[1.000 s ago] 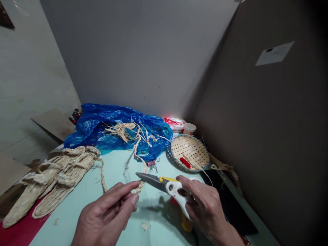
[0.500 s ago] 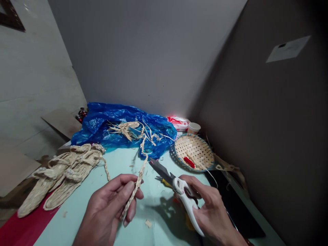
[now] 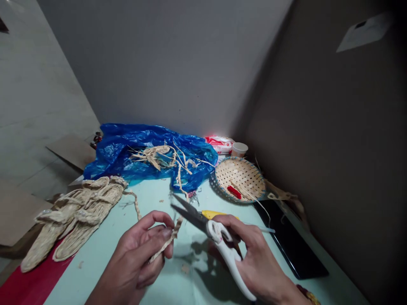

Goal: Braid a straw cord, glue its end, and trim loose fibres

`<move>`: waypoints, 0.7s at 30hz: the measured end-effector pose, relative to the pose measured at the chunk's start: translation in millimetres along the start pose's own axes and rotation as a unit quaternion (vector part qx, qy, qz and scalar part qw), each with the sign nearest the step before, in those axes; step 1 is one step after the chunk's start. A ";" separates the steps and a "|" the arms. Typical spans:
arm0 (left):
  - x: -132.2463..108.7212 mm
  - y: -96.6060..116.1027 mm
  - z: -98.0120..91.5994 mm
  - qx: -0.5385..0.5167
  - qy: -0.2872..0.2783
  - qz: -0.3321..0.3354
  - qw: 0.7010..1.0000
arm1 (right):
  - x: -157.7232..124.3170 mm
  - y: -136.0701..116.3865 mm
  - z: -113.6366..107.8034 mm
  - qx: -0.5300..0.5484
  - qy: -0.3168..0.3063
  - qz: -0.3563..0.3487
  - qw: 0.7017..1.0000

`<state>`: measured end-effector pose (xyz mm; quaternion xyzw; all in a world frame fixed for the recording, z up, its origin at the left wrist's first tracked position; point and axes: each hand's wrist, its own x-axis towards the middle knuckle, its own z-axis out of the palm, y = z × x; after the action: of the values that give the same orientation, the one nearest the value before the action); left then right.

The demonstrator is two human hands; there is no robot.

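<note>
Between the thumb and fingers of my left hand [image 3: 136, 254] is a pale braided straw cord [image 3: 165, 243], its upper part running away toward the blue plastic bag. My right hand [image 3: 254, 258] grips white-handled scissors [image 3: 193, 216]; their dark blades are parted and point up and left, close above the cord. Whether the blades touch the cord I cannot tell. Beyond, a bundle of loose straw strands [image 3: 155, 156] lies on the blue plastic bag [image 3: 111, 148]. At the left rests a pair of woven straw slippers [image 3: 79, 220] with a short braided tail.
A round woven basket [image 3: 240, 173] holds a red item [image 3: 234, 192] and straw strands. Near the scissors lies a yellow-handled tool [image 3: 219, 214]. A black flat panel [image 3: 295, 241] is at the right, a white cup [image 3: 239, 149] and a red-and-white packet [image 3: 219, 144] by the wall.
The scissors have moved left with my right hand, and their blades have opened over the cord. My left hand's fingers have shifted on the cord. The view has turned slightly.
</note>
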<state>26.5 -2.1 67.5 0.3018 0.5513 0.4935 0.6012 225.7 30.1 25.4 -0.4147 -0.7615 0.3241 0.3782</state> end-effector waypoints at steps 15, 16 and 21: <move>-2.9 -14.4 7.1 0.140 -0.032 0.023 0.989 | 8.0 -13.2 8.4 0.387 0.017 0.194 0.901; -2.8 -16.6 6.9 0.133 -0.040 0.011 0.990 | 9.9 -14.2 11.2 0.404 0.021 0.205 0.891; -0.7 -24.1 5.4 0.118 -0.052 0.002 0.992 | 19.8 -17.0 20.0 0.473 0.044 0.204 0.856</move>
<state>38.0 -9.8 47.0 0.3973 0.5733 0.4100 0.5877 194.9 36.3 35.2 -0.3459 -0.3974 0.6966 0.4871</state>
